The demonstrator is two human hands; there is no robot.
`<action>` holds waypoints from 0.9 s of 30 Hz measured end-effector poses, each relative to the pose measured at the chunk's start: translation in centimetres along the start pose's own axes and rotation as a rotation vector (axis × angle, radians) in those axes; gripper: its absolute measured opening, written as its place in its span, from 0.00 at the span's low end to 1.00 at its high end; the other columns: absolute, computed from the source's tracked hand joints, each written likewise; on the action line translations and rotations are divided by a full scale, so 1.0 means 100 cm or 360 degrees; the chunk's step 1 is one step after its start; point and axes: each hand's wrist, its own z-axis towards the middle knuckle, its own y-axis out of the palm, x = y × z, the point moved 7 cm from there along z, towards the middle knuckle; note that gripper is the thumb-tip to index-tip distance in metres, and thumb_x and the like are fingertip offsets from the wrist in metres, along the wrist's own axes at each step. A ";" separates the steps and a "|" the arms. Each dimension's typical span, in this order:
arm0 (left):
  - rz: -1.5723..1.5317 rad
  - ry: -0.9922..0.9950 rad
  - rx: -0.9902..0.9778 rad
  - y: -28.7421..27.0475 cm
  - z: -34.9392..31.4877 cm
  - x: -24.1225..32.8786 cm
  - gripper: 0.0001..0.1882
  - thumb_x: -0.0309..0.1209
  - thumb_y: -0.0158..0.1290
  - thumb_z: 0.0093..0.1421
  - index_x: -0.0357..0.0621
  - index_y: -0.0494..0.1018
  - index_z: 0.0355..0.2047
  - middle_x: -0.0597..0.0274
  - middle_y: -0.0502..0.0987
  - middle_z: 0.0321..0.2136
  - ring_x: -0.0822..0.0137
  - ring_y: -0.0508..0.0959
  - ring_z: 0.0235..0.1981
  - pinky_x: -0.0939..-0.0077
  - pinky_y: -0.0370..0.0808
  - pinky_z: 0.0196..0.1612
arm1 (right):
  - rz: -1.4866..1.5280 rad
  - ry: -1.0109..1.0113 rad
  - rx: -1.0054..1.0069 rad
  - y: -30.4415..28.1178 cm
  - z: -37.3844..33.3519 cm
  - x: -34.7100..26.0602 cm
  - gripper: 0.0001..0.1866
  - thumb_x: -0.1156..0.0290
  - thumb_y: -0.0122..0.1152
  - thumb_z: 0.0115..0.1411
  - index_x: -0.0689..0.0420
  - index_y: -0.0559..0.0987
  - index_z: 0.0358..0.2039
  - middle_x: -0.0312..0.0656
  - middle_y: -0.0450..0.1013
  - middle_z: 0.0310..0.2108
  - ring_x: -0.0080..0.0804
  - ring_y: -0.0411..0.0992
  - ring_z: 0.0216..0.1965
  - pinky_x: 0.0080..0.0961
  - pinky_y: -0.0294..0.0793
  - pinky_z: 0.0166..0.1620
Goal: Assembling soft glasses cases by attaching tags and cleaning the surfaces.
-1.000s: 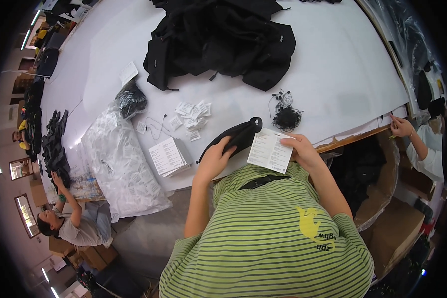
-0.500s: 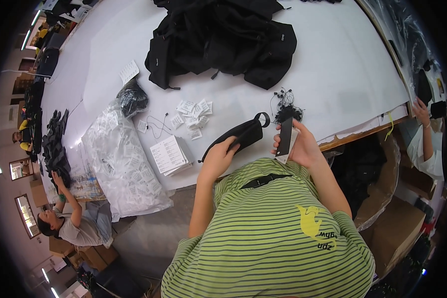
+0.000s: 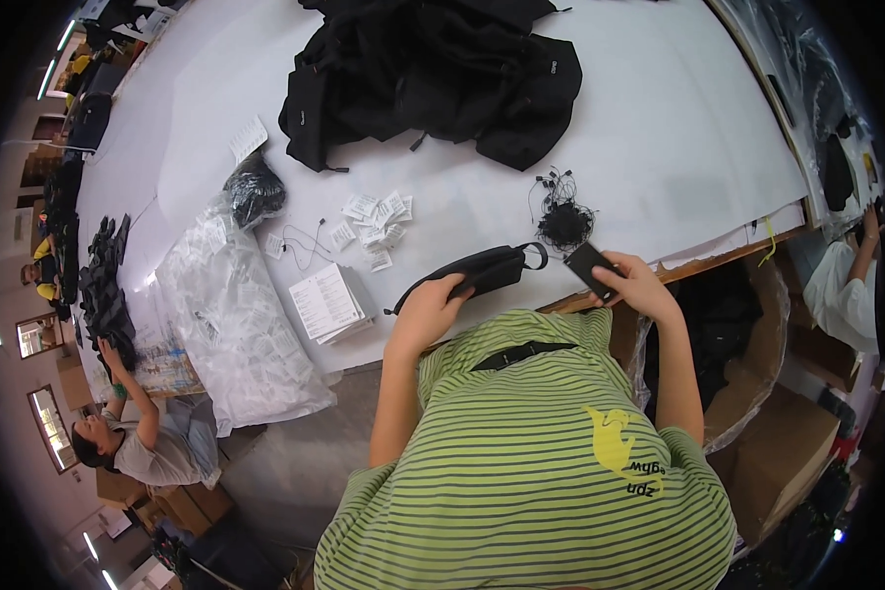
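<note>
Near the table's front edge, my left hand [image 3: 431,313] is closed on a slim black zip pouch [image 3: 492,269] with a loop at its right end. My right hand [image 3: 641,289] grips a flat black hang tag [image 3: 591,269] over the edge, its broad face up; whether more than one is held I cannot tell. Just beyond that tag lies a tangled heap of black tag strings [image 3: 566,224]. Left of the pouch stands a stack of white printed cards [image 3: 328,303], with one loose string [image 3: 310,244] behind it. Several small white sachets [image 3: 376,224] lie scattered farther back.
A big clear bag of white sachets [image 3: 228,315] lies at the left, a dark plastic-wrapped bundle [image 3: 256,192] behind it. Black pouches [image 3: 433,88] are heaped at the back. An open carton [image 3: 747,344] stands beside me at the right. Other people work at both sides.
My right hand has moved right and slightly down, and the fanned black and white tags now show as one flat black face. My left hand keeps hold of the pouch.
</note>
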 end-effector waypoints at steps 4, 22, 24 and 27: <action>-0.0051 -0.0019 -0.0048 -0.002 -0.001 0.006 0.13 0.35 0.51 0.59 0.38 0.73 0.39 0.44 0.75 0.25 0.44 0.74 0.29 0.58 0.68 0.33 | -0.0333 -0.0655 0.0419 -0.034 -0.009 -0.020 0.18 0.71 0.62 0.56 0.65 0.71 0.44 0.38 0.74 0.30 0.20 0.71 0.30 0.18 0.70 0.35; 0.0070 0.0420 -0.0296 0.004 -0.040 0.090 0.14 0.37 0.53 0.58 0.38 0.73 0.38 0.50 0.74 0.27 0.51 0.75 0.31 0.64 0.71 0.35 | 0.2072 -0.0648 0.0548 0.007 0.040 -0.090 0.12 0.63 0.53 0.64 0.57 0.72 0.28 0.32 0.54 0.13 0.17 0.48 0.13 0.17 0.48 0.18; 0.0066 0.0430 -0.0314 0.006 -0.040 0.091 0.14 0.37 0.53 0.58 0.38 0.73 0.38 0.50 0.74 0.28 0.51 0.75 0.31 0.63 0.71 0.35 | 0.2037 -0.0580 0.0659 0.007 0.037 -0.084 0.12 0.63 0.53 0.64 0.57 0.71 0.29 0.31 0.50 0.12 0.17 0.46 0.13 0.17 0.47 0.18; 0.0079 0.0445 -0.0373 0.009 -0.039 0.094 0.14 0.37 0.53 0.58 0.38 0.72 0.38 0.51 0.74 0.28 0.51 0.75 0.32 0.63 0.71 0.35 | 0.1958 -0.0746 0.0157 0.016 0.045 -0.086 0.14 0.61 0.56 0.63 0.56 0.70 0.25 0.30 0.57 0.13 0.17 0.50 0.12 0.16 0.46 0.17</action>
